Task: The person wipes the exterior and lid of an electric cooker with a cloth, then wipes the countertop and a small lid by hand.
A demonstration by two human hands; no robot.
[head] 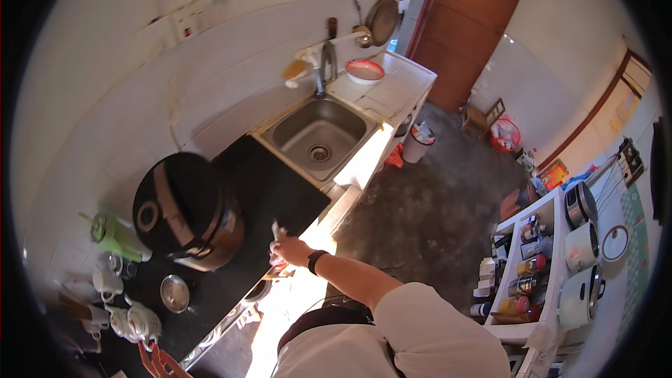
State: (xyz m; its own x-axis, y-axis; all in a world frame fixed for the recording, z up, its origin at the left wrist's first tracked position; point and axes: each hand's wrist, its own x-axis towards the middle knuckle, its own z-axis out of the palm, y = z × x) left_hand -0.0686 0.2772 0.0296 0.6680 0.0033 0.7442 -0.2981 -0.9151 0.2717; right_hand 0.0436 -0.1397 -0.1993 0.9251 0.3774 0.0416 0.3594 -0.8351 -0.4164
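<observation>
My right hand (287, 252), with a dark band on its wrist, is closed around a crumpled pale cloth (278, 232) at the front edge of the black countertop (262, 189). At the lower left my left hand (160, 363) has its fingers spread, its fingertips beside a white ceramic teapot (143, 321); whether they touch it is unclear. A round metal lid or dish (175, 294) lies on the counter between the hands. Behind it stands a large black and copper-coloured electric cooker (189, 215). A green plastic jug (121, 239) and white cups (107, 279) stand near the wall.
Beyond the black countertop is a steel sink (320, 136) with a tap (319, 81). A red-rimmed basin (365, 71) stands past it. On the floor are a waste bin (419, 143) and a small wooden chair (475, 118). White shelves (548, 273) hold jars and cookers at right.
</observation>
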